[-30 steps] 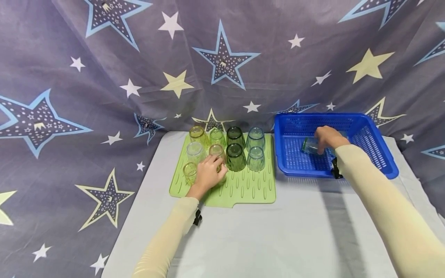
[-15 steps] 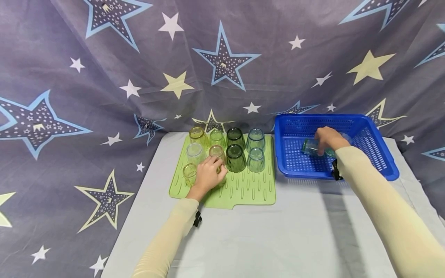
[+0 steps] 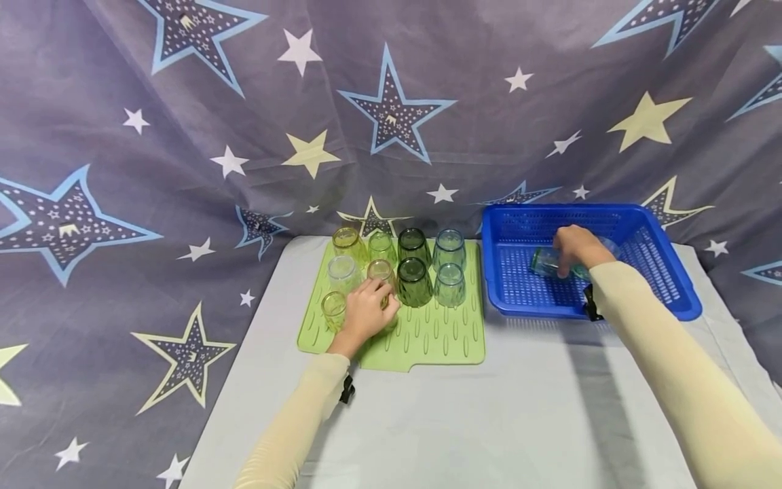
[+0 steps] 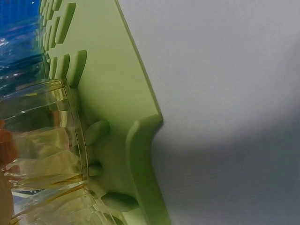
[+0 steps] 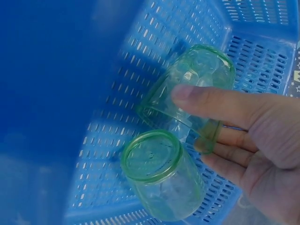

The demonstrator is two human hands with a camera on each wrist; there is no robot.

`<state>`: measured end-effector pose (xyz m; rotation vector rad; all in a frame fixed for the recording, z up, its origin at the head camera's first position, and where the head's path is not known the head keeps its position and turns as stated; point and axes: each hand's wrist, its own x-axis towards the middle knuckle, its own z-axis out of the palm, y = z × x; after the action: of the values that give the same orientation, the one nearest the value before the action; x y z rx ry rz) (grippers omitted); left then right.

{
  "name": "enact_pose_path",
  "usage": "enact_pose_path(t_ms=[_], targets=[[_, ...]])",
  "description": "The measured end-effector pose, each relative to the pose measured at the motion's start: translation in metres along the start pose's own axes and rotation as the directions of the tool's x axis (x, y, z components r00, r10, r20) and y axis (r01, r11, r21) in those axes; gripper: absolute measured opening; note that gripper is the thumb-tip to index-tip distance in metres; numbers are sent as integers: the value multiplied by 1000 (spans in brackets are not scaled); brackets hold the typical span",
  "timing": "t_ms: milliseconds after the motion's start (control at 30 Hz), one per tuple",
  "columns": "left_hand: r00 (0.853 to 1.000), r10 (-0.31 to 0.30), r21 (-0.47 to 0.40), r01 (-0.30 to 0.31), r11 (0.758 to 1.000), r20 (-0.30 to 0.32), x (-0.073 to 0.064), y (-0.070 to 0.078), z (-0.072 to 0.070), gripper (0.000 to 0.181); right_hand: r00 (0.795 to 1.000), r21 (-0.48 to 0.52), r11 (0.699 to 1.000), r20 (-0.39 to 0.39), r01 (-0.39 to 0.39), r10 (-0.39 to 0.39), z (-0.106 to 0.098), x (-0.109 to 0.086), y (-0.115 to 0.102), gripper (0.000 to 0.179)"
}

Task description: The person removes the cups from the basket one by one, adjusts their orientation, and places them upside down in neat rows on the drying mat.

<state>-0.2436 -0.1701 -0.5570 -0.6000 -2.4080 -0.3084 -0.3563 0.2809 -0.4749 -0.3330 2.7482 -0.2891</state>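
Note:
In the head view my left hand (image 3: 366, 309) is at the front of the green drying mat (image 3: 446, 346), its fingers curled round a yellowish glass. The hand mostly hides that glass from above; the left wrist view shows the glass (image 4: 42, 140) upside down on the mat, fingertips at its far side. A yellow glass (image 3: 334, 309) stands just left of the hand. My right hand (image 3: 577, 244) reaches into the blue basket (image 3: 501, 295). It grips a green-tinted glass (image 5: 201, 75), thumb on the near side and fingers behind. Another green-tinted glass (image 5: 161, 180) lies beside it.
Behind my left hand stand upturned glasses in rows, among them a clear glass (image 3: 344, 273), a dark green glass (image 3: 414, 282) and a blue glass (image 3: 449, 285). A bluish glass (image 3: 609, 248) shows behind my right hand. Star-patterned fabric (image 3: 391, 170) hangs behind the white table (image 3: 489, 421).
The whole scene sits slightly lower in the head view. Both hands stay in the same places on the mat and in the basket.

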Motion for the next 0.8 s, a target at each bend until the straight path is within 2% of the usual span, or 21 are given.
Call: enact_pose_path(t_ms=[267,467,800], targets=[[1000,5,27,-5,1000,10,0,-1,-1,14,1000,-8,1000,18,-18,19,0,1,-4,69],[1000,7,36,-8,999,21,-3,-1,0,16,999,1,1000,35,-3,3,1,-2,-4,69],[1000,5,28,-5,1000,-17,-3,-1,1,14,999,34,999,47,-16,14,-2,-6,-6,69]])
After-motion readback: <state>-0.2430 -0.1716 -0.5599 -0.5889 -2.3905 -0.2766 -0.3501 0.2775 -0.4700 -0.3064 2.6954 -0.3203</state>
